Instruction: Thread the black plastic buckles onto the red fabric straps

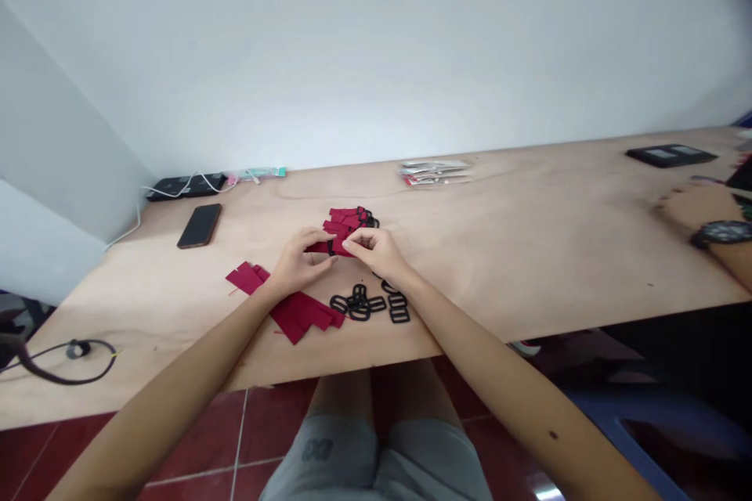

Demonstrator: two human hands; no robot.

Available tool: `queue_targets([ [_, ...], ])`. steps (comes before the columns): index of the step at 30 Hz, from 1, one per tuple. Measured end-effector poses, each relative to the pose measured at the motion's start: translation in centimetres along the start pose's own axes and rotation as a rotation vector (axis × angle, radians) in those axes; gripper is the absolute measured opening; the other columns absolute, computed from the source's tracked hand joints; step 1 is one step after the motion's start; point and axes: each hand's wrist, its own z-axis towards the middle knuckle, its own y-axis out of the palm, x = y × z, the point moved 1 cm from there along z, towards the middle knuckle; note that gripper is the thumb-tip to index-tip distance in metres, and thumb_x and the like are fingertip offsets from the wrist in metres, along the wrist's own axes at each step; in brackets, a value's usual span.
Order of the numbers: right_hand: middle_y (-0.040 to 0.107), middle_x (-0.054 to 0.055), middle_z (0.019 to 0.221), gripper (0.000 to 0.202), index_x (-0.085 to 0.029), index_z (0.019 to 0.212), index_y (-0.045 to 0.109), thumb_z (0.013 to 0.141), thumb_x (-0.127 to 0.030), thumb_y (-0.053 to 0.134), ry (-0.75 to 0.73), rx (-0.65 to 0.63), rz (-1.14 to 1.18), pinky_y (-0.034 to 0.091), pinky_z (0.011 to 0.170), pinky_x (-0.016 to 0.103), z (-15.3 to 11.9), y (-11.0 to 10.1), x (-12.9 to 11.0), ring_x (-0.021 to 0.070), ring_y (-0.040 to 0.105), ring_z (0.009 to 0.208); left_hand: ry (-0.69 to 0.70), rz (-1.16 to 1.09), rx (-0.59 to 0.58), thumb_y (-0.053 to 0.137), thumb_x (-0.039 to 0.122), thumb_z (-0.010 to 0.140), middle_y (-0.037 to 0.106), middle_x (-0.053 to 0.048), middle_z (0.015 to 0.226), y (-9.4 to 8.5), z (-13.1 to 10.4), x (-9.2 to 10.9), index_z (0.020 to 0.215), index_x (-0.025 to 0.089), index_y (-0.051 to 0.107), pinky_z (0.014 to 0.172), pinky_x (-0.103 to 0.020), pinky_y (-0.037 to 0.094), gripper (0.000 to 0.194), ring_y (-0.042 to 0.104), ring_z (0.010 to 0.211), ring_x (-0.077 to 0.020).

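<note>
My left hand (301,260) has its thumb and index finger closed around a small black slider buckle (330,247) with dark red strap at it. Beside it, my right hand (379,252) pinches the red fabric strap (341,243) between thumb and fingers. Just beyond both hands lies a pile of red strap pieces (341,216) with black buckles on their right ends. Loose red straps (299,317) are spread under and beside my left forearm. Several loose black slider buckles (359,302) lie in front of the hands, and more sit by my right wrist (399,308).
A phone (200,226) and a black box with white cable (186,186) are at the left. Plastic-wrapped items (435,172) lie near the wall. At the right are a black case (670,155) and another person's hand (699,207) with a watch. A black cable (70,382) loops at the front left.
</note>
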Motion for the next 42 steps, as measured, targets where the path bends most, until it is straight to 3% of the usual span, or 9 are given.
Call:
queue_targets([
  [6, 0.072, 0.003, 0.072, 0.024, -0.018, 0.075, 0.075, 0.088, -0.038, 0.074, -0.035, -0.044, -0.088, 0.045, 0.063, 0.03, -0.2, 0.1, -0.3, 0.0166, 0.059, 0.065, 0.032, 0.023, -0.066, 0.078, 0.025, 0.089, 0.073, -0.012, 0.12, 0.0, -0.2, -0.1, 0.12, 0.022, 0.076, 0.1, -0.045, 0.061, 0.031, 0.07, 0.113, -0.0265],
  [13, 0.076, 0.005, 0.08, 0.021, -0.019, 0.081, 0.079, 0.087, -0.039, 0.077, -0.05, -0.103, -0.104, 0.051, 0.069, 0.032, -0.4, 0.4, -0.6, 0.0193, 0.064, 0.072, 0.082, 0.064, -0.106, 0.077, 0.023, 0.089, 0.074, -0.012, 0.116, 0.2, -0.2, -0.1, 0.121, 0.023, 0.076, 0.097, -0.046, 0.061, 0.032, 0.07, 0.11, -0.0268],
  [20, 0.075, 0.006, 0.106, 0.028, -0.022, 0.106, 0.078, 0.088, -0.044, 0.08, 0.023, -0.028, 0.201, 0.058, 0.076, 0.032, -0.2, 0.4, -1.0, 0.0183, 0.068, 0.083, 0.105, 0.093, -0.016, 0.075, 0.024, 0.091, 0.073, -0.012, 0.119, -0.1, -0.1, -0.2, 0.122, 0.023, 0.074, 0.098, -0.045, 0.06, 0.031, 0.07, 0.112, -0.0263],
  [26, 0.061, -0.001, 0.095, 0.041, -0.023, 0.107, 0.073, 0.074, -0.036, 0.093, 0.102, -0.078, 0.342, 0.057, 0.075, 0.027, -0.2, 0.7, -0.5, 0.0149, 0.067, 0.084, 0.12, 0.102, -0.001, 0.074, 0.028, 0.095, 0.075, -0.01, 0.117, 0.0, -0.2, 1.2, 0.137, 0.025, 0.066, 0.095, -0.042, 0.06, 0.043, 0.07, 0.108, -0.0253],
  [30, 0.06, 0.0, 0.099, 0.05, -0.023, 0.112, 0.072, 0.071, -0.039, 0.096, 0.071, -0.139, 0.283, 0.056, 0.073, 0.025, -0.3, 0.7, -0.2, 0.0149, 0.063, 0.086, 0.242, 0.167, 0.0, 0.072, 0.024, 0.097, 0.076, -0.01, 0.118, 0.1, -0.3, 2.1, 0.144, 0.025, 0.061, 0.097, -0.043, 0.06, 0.048, 0.071, 0.108, -0.0249],
  [36, 0.063, 0.005, 0.106, 0.049, -0.024, 0.12, 0.072, 0.081, -0.048, 0.09, -0.104, -0.165, 0.039, 0.054, 0.075, 0.032, -0.5, 0.5, -0.1, 0.0185, 0.059, 0.086, 0.455, 0.278, -0.018, 0.066, 0.015, 0.1, 0.076, -0.012, 0.123, 0.3, -0.5, 2.6, 0.147, 0.023, 0.057, 0.101, -0.044, 0.061, 0.049, 0.071, 0.119, -0.0262],
  [39, 0.058, 0.006, 0.106, 0.04, -0.023, 0.117, 0.075, 0.088, -0.05, 0.084, -0.24, -0.1, -0.173, 0.052, 0.08, 0.036, -0.6, 0.2, -0.7, 0.021, 0.056, 0.092, 0.424, 0.203, 0.028, 0.067, 0.015, 0.1, 0.074, -0.012, 0.123, 0.2, -0.8, 2.4, 0.148, 0.024, 0.057, 0.101, -0.041, 0.062, 0.049, 0.071, 0.117, -0.0238],
  [42, 0.058, 0.007, 0.105, 0.026, -0.023, 0.1, 0.073, 0.094, -0.048, 0.078, -0.311, -0.067, -0.306, 0.05, 0.093, 0.042, -0.8, 0.0, -1.3, 0.0244, 0.056, 0.101, 0.37, 0.163, 0.045, 0.068, 0.014, 0.098, 0.069, -0.012, 0.125, 0.0, -1.0, 2.4, 0.145, 0.025, 0.06, 0.101, -0.037, 0.062, 0.049, 0.071, 0.115, -0.0219],
])
